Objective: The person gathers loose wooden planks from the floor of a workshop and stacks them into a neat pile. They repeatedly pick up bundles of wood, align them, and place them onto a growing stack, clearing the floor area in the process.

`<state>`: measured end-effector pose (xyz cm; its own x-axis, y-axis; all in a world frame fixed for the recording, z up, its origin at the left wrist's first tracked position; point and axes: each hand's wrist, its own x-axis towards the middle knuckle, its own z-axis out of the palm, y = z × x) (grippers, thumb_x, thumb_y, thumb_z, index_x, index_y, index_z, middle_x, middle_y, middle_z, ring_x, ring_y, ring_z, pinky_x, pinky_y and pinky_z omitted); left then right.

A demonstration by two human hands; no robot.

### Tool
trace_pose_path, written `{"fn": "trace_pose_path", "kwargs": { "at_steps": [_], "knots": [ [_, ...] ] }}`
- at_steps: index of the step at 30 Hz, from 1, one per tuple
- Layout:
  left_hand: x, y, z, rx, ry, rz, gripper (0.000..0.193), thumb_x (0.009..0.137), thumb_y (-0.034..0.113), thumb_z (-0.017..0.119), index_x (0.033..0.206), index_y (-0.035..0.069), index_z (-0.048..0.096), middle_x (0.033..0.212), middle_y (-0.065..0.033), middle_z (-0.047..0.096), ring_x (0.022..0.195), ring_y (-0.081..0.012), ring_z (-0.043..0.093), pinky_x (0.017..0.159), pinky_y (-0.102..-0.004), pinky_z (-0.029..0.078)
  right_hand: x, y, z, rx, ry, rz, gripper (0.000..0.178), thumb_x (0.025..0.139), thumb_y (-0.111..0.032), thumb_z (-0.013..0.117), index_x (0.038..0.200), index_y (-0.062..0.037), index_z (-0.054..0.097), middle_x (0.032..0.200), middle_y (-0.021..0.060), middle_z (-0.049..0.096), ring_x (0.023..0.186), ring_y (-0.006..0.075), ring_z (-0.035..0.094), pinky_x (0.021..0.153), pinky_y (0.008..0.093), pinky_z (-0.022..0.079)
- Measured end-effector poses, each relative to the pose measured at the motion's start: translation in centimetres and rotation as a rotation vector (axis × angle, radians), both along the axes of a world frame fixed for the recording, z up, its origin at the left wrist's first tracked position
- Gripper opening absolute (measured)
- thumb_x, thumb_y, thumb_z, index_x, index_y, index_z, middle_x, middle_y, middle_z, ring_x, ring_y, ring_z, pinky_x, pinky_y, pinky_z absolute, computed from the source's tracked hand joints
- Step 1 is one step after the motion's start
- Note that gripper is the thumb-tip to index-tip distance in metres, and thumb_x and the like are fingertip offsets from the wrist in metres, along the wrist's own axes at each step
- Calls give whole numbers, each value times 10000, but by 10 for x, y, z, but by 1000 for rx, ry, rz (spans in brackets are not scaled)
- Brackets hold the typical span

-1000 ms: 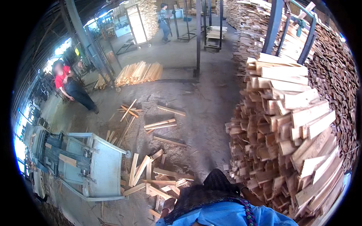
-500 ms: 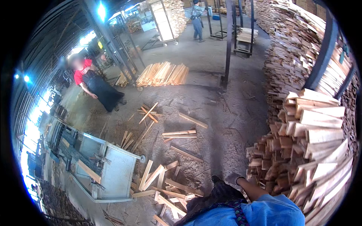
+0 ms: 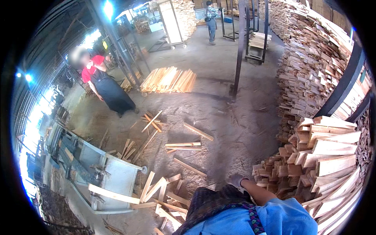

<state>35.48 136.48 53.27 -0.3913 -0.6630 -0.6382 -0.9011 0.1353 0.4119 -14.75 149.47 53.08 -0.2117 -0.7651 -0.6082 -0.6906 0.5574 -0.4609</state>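
Note:
My right hand, in a greyish glove, hangs in front of my dark apron, low beside the stacked boards on my right. Its fingers are too small and smeared to make out, and nothing can be seen in it. My left hand is out of view. On my left stands a pale metal machine. A light wooden board sticks out over its near end, toward a loose heap of wooden strips on the floor by my feet.
A tall wall of stacked wood runs along the right, with dark metal posts against it. More strips lie across the dusty floor. Ahead is a low wood pile. A person in a red shirt stands left; another person is far off.
The board on the machine has slid toward the heap of strips. My view has shifted slightly, and my right hand shows a little further left. The person in red has raised a hand.

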Motion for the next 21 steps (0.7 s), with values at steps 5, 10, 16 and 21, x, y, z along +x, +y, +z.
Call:
{"fn": "trace_pose_path", "kwargs": {
  "at_steps": [5, 10, 16, 21],
  "knots": [
    [-37, -29, -15, 14, -27, -58, 365, 994, 308, 411, 1016, 54, 672, 1085, -206, 681, 1051, -392, 641, 885, -493, 508, -13, 77, -56, 271, -22, 66, 637, 941, -602, 417, 1163, -81, 708, 1273, 219, 640, 1176, 398, 622, 1008, 482, 470],
    [-81, -51, -38, 51, -1, -89, 369, 994, 313, 412, 1030, 54, 672, 1099, -206, 680, 1063, -390, 639, 895, -491, 507, -35, 137, -83, 288, -4, 85, 448, 962, -447, 455, 1084, -111, 725, 1153, 168, 709, 1093, 379, 665, 918, 489, 515],
    [-132, -112, -79, 39, 17, -172, 375, 996, 320, 413, 1046, 53, 673, 1117, -207, 679, 1078, -387, 637, 908, -487, 505, -66, 79, -82, 288, -26, -72, 424, 926, -442, 524, 1086, -105, 726, 1127, 187, 709, 1060, 373, 674, 903, 472, 520],
    [-169, -165, -110, -78, 77, -336, 381, 996, 325, 415, 1060, 53, 673, 1131, -207, 678, 1090, -384, 636, 919, -485, 504, -105, -14, -74, 178, -3, -87, 415, 895, -437, 582, 1088, -100, 728, 1106, 202, 709, 1033, 367, 681, 890, 457, 524]
  ]
}}
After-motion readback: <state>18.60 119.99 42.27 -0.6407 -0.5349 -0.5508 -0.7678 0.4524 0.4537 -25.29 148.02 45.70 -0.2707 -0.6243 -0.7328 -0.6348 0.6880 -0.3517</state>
